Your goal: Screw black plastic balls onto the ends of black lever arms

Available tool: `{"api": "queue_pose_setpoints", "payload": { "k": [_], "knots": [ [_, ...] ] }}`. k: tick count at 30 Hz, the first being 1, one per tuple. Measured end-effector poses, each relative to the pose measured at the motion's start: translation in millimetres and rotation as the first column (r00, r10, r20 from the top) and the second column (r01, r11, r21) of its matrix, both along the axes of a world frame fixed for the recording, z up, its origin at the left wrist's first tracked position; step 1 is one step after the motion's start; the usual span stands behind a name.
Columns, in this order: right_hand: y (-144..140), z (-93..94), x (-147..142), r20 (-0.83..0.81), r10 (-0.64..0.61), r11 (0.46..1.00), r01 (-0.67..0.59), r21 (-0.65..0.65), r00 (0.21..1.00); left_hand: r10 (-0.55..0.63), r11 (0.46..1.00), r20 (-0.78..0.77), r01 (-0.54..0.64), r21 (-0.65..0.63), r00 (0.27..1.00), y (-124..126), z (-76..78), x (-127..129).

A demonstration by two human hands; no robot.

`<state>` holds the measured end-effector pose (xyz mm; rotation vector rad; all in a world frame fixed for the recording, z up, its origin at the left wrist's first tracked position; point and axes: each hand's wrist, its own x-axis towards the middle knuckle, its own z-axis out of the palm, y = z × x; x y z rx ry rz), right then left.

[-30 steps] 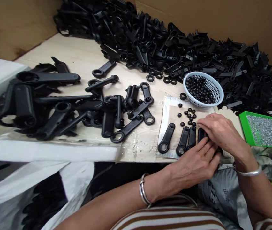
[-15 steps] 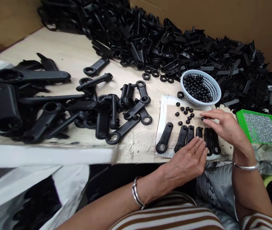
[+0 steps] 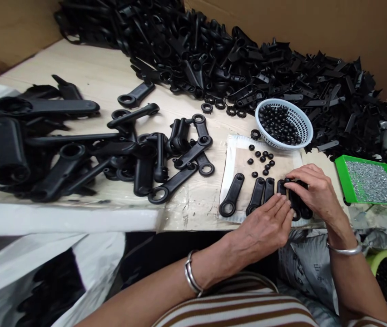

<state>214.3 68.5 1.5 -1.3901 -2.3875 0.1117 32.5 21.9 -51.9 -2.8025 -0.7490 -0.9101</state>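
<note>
Several black plastic crank handles stand in a row on a pale mat point(image 3: 243, 144), ring ends toward me. My left hand point(image 3: 270, 220) lies low across the row with fingers together, pressed on one crank handle point(image 3: 281, 186) whose lower end it hides. At that handle's upper end, my right hand point(image 3: 316, 190) pinches a small round black knob point(image 3: 286, 180) between thumb and forefinger. The knob is partly covered by the fingertips. To the left, another crank handle point(image 3: 233, 194) lies apart from the others. Several loose knobs point(image 3: 263, 159) are scattered above the row.
A light blue basket point(image 3: 306, 119) holds many black knobs. A green tray point(image 3: 346, 186) of small metal pieces is at right. Loose crank handles point(image 3: 146, 159) are heaped at left, with a large pile of black parts point(image 3: 207, 54) behind. A yellow-green tub point(image 3: 377, 263) stands below right.
My right hand has moved left and slightly down, carrying the knob to the upper end of the crank handle under my left hand. The left hand has stayed nearly in place.
</note>
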Motion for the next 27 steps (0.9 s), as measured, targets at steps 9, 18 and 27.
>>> {"api": "queue_pose_setpoints", "payload": {
  "k": [9,18,27],
  "knots": [
    [-2.5,1.9,0.4,0.096,0.042,0.999,-0.043,0.004,0.994,-0.013,1.0,-0.001,0.013,-0.02,1.0,0.3,1.8,-2.2],
    [-7.6,11.7,-14.7,0.389,0.029,0.998,-0.049,0.04,0.921,-0.013,1.0,-0.022,0.013,-0.006,1.0,0.8,-0.2,-0.4],
    [22.4,20.8,-15.8,0.244,-0.023,0.993,0.049,-0.104,0.97,0.011,1.0,-0.035,-0.01,0.027,0.999,-1.6,0.2,-0.9]
  ]
}}
